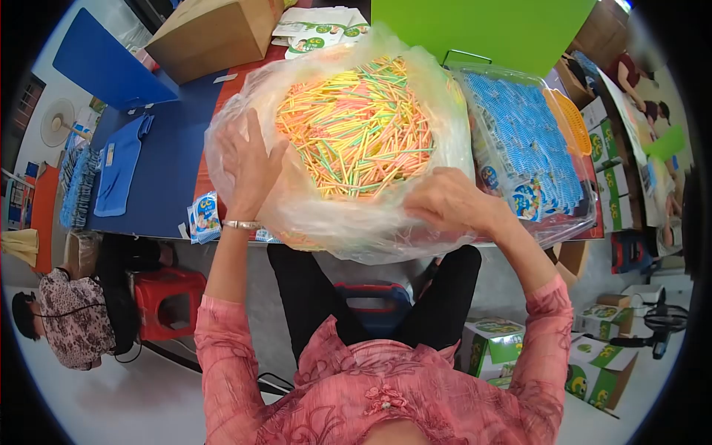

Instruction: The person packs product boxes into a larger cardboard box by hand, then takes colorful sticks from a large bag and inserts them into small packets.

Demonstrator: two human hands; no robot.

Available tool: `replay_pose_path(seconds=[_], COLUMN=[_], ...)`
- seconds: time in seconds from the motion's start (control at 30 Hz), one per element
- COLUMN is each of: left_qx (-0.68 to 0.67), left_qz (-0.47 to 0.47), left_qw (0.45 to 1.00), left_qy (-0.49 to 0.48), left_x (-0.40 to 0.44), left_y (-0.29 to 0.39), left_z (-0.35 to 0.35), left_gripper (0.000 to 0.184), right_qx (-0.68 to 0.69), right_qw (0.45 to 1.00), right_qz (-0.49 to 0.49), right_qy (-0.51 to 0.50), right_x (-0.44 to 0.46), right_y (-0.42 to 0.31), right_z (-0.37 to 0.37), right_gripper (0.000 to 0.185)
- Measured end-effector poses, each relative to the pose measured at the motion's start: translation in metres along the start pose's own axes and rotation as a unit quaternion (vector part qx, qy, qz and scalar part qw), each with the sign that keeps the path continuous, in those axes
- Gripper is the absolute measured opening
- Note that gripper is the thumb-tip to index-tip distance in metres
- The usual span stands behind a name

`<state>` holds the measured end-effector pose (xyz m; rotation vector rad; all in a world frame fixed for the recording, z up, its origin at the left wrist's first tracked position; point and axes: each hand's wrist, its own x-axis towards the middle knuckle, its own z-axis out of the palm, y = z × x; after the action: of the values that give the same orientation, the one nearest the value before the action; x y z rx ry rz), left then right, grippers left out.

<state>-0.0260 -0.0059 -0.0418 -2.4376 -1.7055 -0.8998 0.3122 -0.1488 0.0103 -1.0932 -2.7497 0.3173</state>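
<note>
A large clear plastic bag (334,226) stands wide at the table's front, its top rolled outward. Thin pastel sticks (356,130) in yellow, pink, orange and green fill it in a loose heap. My left hand (252,167) lies against the bag's left side, fingers spread over the plastic. At the near right rim, my right hand (449,202) has its fingers curled down onto the film, pinching it. Blue and white printed sachets (205,217) lie by my left wrist.
To the right stands a clear tray (567,226) of blue packets (523,141), with an orange basket (569,122) beside it. A cardboard box (215,37), a blue panel (111,63) and a green panel (482,33) stand behind. Another person (74,319) sits at the left.
</note>
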Motion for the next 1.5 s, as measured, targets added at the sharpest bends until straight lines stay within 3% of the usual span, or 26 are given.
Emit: replay_pose_path(seconds=[0.1,0.17,0.37,0.47,0.53,0.57,0.6,0.7,0.8,0.9,1.0,1.03,1.13,1.23,1.33,1.47,1.5], left_qx=[0.034,0.082,0.174,0.126,-0.099,-0.213,-0.281,-0.391,-0.153,-0.022,-0.085,-0.117,0.063,0.167,0.183,0.106,0.079], left_qz=[-0.03,-0.046,0.032,0.056,-0.077,-0.141,-0.117,-0.208,-0.096,0.097,0.218,0.263,0.239,0.259,0.01,-0.19,-0.231], left_qw=[0.998,0.995,0.984,0.989,0.988,0.96,0.952,0.896,0.983,0.988,0.971,0.958,0.969,0.942,0.983,0.974,0.964], left_qy=[-0.033,-0.035,-0.032,-0.047,-0.093,-0.116,-0.013,-0.031,0.045,0.118,0.05,0.002,0.005,0.132,0.011,-0.063,-0.101], left_x=[-0.024,-0.037,-0.04,-0.055,-0.06,-0.063,-0.079,-0.085,-0.06,-0.022,0.015,0.029,0.067,0.103,0.096,0.093,0.092], left_y=[0.01,0.011,0.004,-0.031,-0.024,-0.021,-0.05,-0.048,-0.024,0.017,0.057,0.062,0.066,0.017,-0.002,-0.052,-0.054], left_z=[-0.011,-0.007,-0.024,-0.007,-0.015,-0.017,0.012,0.006,-0.027,-0.044,-0.025,-0.012,0.016,0.037,0.027,0.041,0.032], left_gripper=[0.081,0.077,0.06,0.057,0.055,0.054,0.053,0.051,0.042,0.031,0.026,0.028,0.026,0.043,0.065,0.074,0.073], right_qx=[0.031,0.012,-0.024,-0.092,-0.176,-0.177,-0.178,-0.154,-0.051,0.032,0.064,0.029,-0.108,-0.271,-0.249,-0.053,-0.019], right_qw=[0.999,1.0,0.999,0.995,0.983,0.982,0.982,0.984,0.99,0.977,0.939,0.925,0.896,0.822,0.815,0.811,0.821], right_qz=[-0.011,0.003,0.035,0.043,0.054,0.062,0.07,0.071,0.065,0.072,0.114,0.121,0.177,0.322,0.383,0.499,0.48], right_qy=[0.04,-0.002,-0.019,-0.022,-0.011,-0.004,0.001,0.062,0.115,0.197,0.317,0.358,0.393,0.383,0.356,0.301,0.309], right_x=[-0.02,-0.034,-0.05,-0.054,-0.055,-0.056,-0.056,-0.062,-0.056,-0.024,0.034,0.057,0.098,0.1,0.071,0.044,0.036], right_y=[-0.018,-0.021,-0.032,-0.032,-0.037,-0.04,-0.044,-0.038,-0.03,-0.039,-0.025,-0.011,0.053,0.11,0.136,0.141,0.14], right_z=[0.006,0.012,0.025,0.061,0.073,0.076,0.077,0.09,0.066,0.016,-0.004,-0.005,0.002,0.015,0.037,0.024,0.022], right_gripper=[0.017,0.016,0.013,0.011,0.01,0.01,0.01,0.007,0.008,0.008,0.01,0.013,0.031,0.043,0.052,0.06,0.06])
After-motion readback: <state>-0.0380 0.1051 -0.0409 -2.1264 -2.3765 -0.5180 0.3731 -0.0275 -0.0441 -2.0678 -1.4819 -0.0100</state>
